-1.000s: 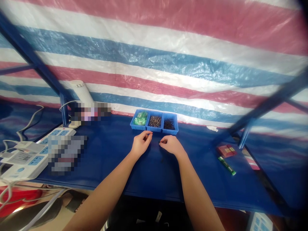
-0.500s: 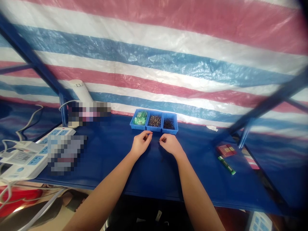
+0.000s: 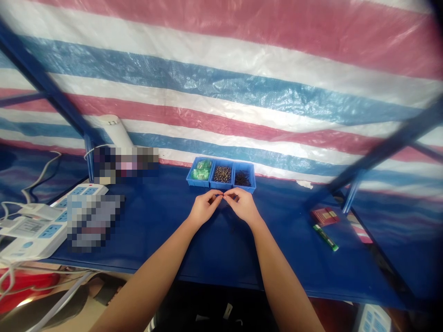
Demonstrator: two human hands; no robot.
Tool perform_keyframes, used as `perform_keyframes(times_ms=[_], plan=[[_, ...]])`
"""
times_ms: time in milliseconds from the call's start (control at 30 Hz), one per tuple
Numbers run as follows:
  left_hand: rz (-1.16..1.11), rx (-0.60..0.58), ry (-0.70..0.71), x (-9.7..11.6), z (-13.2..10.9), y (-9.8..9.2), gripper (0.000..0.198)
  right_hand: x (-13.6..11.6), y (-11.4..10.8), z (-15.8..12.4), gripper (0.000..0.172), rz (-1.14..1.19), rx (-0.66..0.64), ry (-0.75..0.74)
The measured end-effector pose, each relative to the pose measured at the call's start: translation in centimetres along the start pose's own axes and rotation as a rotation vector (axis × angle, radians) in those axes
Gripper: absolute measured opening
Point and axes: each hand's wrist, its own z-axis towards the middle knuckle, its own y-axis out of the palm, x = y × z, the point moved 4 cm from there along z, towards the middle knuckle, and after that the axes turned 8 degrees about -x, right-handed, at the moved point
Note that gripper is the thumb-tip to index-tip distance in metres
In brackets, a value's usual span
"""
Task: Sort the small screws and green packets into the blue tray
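Note:
Thumb and fingers pinched, my left hand [image 3: 204, 207] meets my right hand [image 3: 243, 206] fingertip to fingertip over the blue table. Whatever sits between the pinched tips is too small to make out. Just beyond them stand three joined blue bins. The left bin [image 3: 197, 183] holds green-and-clear packets [image 3: 201, 173]; the middle bin [image 3: 221, 185] holds small brass-and-dark metal parts [image 3: 222, 174]. In the right bin [image 3: 245, 188] lie thin black pieces that look like screws [image 3: 242, 178].
A white power strip [image 3: 51, 230] with plugs and cables lies at the left, beside a blurred-out item [image 3: 95, 221]. At the right are a red box [image 3: 325, 216] and a green packet [image 3: 326, 237]. Blue frame posts [image 3: 351, 191] flank the table [image 3: 155, 249]; striped sheeting [image 3: 221, 92] hangs behind.
Both hands have come together, the right moving slightly left and the left slightly right, so their fingertips now meet. A dark speck at the right fingertips is no longer visible.

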Motion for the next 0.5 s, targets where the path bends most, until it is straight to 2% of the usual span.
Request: perform_keyframes(times_ms=[200, 500], plan=[[-0.014, -0.018, -0.029, 0.30, -0.06, -0.05, 0.030, 0.20, 0.08, 0.04, 0.017, 0.025, 0.014, 0.006], [-0.040, 0.019, -0.011, -0.04, 0.00, -0.05, 0.027, 0.42, -0.01, 0.05, 0.017, 0.080, 0.051, 0.062]])
